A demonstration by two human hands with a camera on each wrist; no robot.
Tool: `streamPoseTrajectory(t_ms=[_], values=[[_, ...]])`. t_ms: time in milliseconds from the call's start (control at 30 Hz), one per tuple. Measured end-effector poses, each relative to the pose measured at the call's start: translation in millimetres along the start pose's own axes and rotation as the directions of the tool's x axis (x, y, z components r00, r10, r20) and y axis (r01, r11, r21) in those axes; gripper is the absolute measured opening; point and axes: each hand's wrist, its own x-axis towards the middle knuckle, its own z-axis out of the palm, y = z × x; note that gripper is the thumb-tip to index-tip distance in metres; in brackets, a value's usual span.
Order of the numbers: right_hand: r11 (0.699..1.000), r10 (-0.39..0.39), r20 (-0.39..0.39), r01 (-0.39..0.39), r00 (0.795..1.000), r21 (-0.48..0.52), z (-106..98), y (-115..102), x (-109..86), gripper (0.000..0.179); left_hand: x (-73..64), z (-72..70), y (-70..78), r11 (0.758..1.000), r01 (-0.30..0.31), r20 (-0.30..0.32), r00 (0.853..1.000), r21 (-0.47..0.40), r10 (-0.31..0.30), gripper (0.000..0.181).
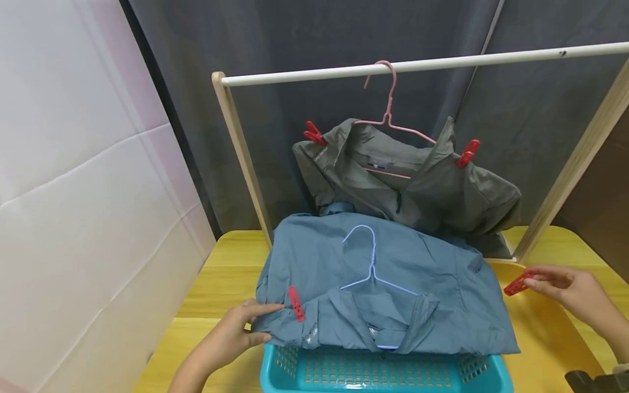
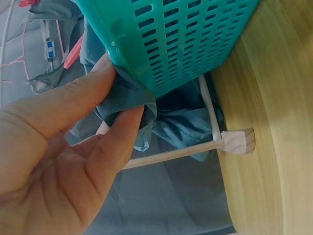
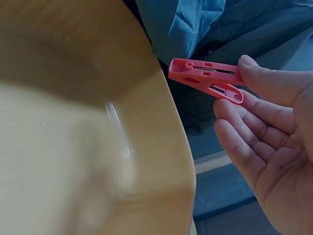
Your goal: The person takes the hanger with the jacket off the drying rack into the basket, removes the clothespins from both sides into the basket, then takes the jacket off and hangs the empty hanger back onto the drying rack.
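A blue jacket [image 1: 393, 245] lies spread over a turquoise basket [image 1: 344, 376], with a light-blue hanger [image 1: 373, 267] inside its collar. One red clothespin [image 1: 296, 303] is on the jacket's left shoulder. My left hand [image 1: 231, 333] pinches the cloth beside that clothespin; the left wrist view shows thumb and finger on the folded fabric [image 2: 129, 93]. Over the yellow bin [image 1: 545, 327] on the right, my right hand [image 1: 575, 286] pinches a second red clothespin [image 3: 208, 76] by its handle end, its nose pointing away from the palm.
Behind, a grey jacket [image 1: 437, 188] hangs on a pink hanger [image 1: 391, 98] from a white rail [image 1: 304, 75], with red clothespins at both shoulders. Wooden posts [image 1: 242, 153] hold the rail. A wood-grained table [image 1: 236, 273] lies beneath, and a white wall panel [image 1: 88, 191] stands at left.
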Motion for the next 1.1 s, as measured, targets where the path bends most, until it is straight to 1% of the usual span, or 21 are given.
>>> streamPoseTrajectory(t_ms=[133, 233, 300, 433, 500, 600, 767, 833, 967, 1033, 1100], values=[[1.000, 0.016, 0.028, -0.016, 0.999, 0.007, 0.6, -4.9, -0.2, 0.048, -1.5, 2.1, 0.1, 1.000, -0.012, -0.008, 1.000, -0.004, 0.012, 0.045], [0.999, 0.040, 0.041, -0.040, 0.998, -0.006, 2.3, -3.5, -1.5, 0.051, -0.8, 1.6, 0.6, 1.000, -0.019, 0.003, 1.000, -0.007, 0.019, 0.045], [0.999, 0.040, 0.063, -0.040, 0.997, -0.005, 3.9, -0.7, -0.8, 0.050, -0.8, 1.4, 0.6, 1.000, -0.018, 0.007, 1.000, -0.008, 0.018, 0.044], [1.000, 0.014, 0.110, -0.016, 0.994, 0.020, 8.2, 2.2, 3.5, 0.046, -0.9, 1.1, 0.7, 1.000, -0.012, 0.005, 1.000, -0.007, 0.012, 0.044], [0.999, 0.000, 0.133, -0.007, 0.991, 0.053, 11.0, 2.4, 5.4, 0.043, -1.0, 1.0, 0.8, 1.000, -0.009, 0.002, 1.000, -0.004, 0.009, 0.044], [0.997, -0.020, 0.146, 0.010, 0.989, 0.072, 15.1, 1.8, 7.3, 0.040, -1.0, 1.0, 1.0, 1.000, -0.005, -0.003, 1.000, 0.001, 0.005, 0.044], [0.995, -0.026, 0.196, 0.007, 0.980, 0.098, 20.5, 4.4, 8.4, 0.039, -1.3, 0.7, 2.6, 1.000, 0.009, -0.007, 1.000, 0.009, -0.009, 0.044], [0.996, -0.025, 0.210, 0.007, 0.977, 0.086, 21.7, 6.2, 8.5, 0.038, -1.6, 1.0, 3.0, 1.000, 0.008, -0.006, 1.000, 0.014, -0.008, 0.044], [0.998, -0.043, 0.255, 0.031, 0.966, 0.050, 21.6, 10.0, 10.0, 0.037, -1.5, 1.7, 3.5, 1.000, -0.002, -0.011, 1.000, 0.022, 0.002, 0.044], [0.998, -0.061, 0.294, 0.051, 0.954, 0.043, 21.0, 10.8, 10.7, 0.035, -1.1, 2.1, 3.7, 1.000, -0.004, -0.015, 1.000, 0.027, 0.004, 0.044], [0.997, -0.079, 0.339, 0.071, 0.937, 0.037, 20.5, 11.3, 11.0, 0.033, -0.5, 2.4, 3.9, 0.999, -0.004, -0.018, 1.000, 0.035, 0.004, 0.044]])
